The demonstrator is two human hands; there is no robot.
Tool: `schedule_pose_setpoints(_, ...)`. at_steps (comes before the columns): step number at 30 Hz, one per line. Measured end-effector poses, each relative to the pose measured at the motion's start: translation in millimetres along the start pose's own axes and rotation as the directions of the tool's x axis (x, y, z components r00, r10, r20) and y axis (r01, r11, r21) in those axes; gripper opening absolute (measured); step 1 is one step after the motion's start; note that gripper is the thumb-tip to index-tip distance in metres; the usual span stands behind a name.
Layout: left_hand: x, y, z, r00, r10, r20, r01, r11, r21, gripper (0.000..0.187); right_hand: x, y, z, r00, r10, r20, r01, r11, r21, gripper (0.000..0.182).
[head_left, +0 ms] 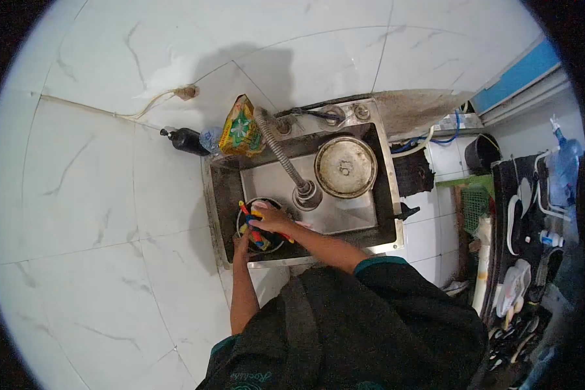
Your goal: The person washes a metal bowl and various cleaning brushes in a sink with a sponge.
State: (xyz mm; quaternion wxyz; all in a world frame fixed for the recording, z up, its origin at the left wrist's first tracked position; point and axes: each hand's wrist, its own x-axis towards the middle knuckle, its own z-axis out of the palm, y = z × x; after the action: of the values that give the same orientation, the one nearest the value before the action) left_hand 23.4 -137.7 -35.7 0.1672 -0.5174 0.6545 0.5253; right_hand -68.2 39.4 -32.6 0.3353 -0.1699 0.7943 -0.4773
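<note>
A round dark container with a pale rim (281,246) sits in the sink's lower left corner. Several thin red, yellow and blue pieces (260,241) stick up from it; they look like handles, but their kind is too small to tell. My right hand (272,220) reaches over the container from the right, its fingers closed around some of these pieces. At the container's left side is my left hand (241,246), fingers closed by the rim and the coloured pieces. Part of its grip is hidden. Just right of my hands hangs the spring faucet's head (307,195).
A round stained pan or lid (346,167) rests in the right of the metal sink (397,224). On the back left edge stand a yellow-green packet (242,130) and a dark bottle (187,140). A rack of utensils (517,260) stands at far right.
</note>
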Motion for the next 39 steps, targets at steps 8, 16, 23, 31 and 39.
schedule_pose_setpoints(8,28.5,-11.0,15.4,0.979,0.198,-0.036,-0.184,0.953,0.240,0.099,-5.6,25.6,4.1,1.000,0.003,-0.028,0.000,0.992,0.125,0.076)
schedule_pose_setpoints(16,34.1,-7.4,15.2,0.983,0.164,-0.089,-0.114,0.905,0.410,0.097,-28.2,8.6,-38.8,0.995,-0.019,0.099,0.026,0.997,-0.072,0.063)
schedule_pose_setpoints(23,-67.6,64.6,36.2,0.600,0.796,-0.085,-0.601,0.518,0.608,0.059,-157.1,-4.1,-212.3,0.983,0.102,-0.151,-0.133,0.969,-0.207,0.026)
schedule_pose_setpoints(31,-114.4,92.5,208.5,0.679,0.579,0.452,-0.557,0.807,-0.196,0.069,-118.8,62.9,-313.9,0.845,-0.023,-0.535,-0.274,0.839,-0.469,0.033)
schedule_pose_setpoints(39,-56.9,25.7,282.8,0.698,0.591,0.404,-0.435,0.798,-0.417,0.082,-95.6,84.3,-313.1,0.869,0.089,-0.486,-0.359,0.790,-0.497,0.039)
